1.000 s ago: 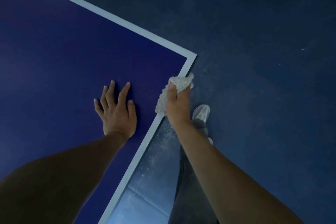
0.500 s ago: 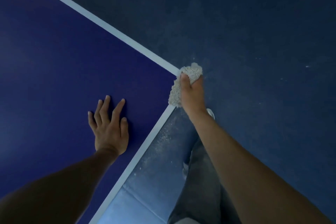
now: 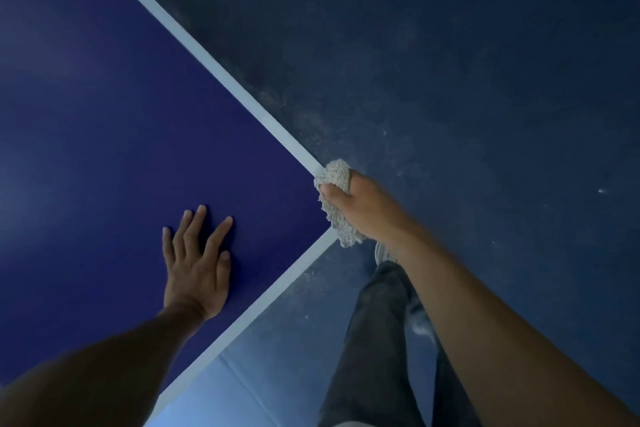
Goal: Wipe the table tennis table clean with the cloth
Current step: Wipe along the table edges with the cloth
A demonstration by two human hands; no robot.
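Presently in hand: corner wipe, right side.
Next move: judged a stroke along the white border [image 3: 207,59], pressure even.
Table [image 3: 104,121]: blue top.
Left hand [image 3: 195,274]: flat on the top, fingers spread.
Right hand [image 3: 363,208]: fingers curled, gripping.
Cloth [image 3: 334,177]: bunched in that grip, on the corner.
Containers: none visible.

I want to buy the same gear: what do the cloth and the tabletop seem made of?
The cloth looks like a pale, looped textile, perhaps terry or microfibre: its surface is nubby and bunched. The tabletop looks like a rigid painted board, smooth matte blue with a white edge line; the core under the paint cannot be told.
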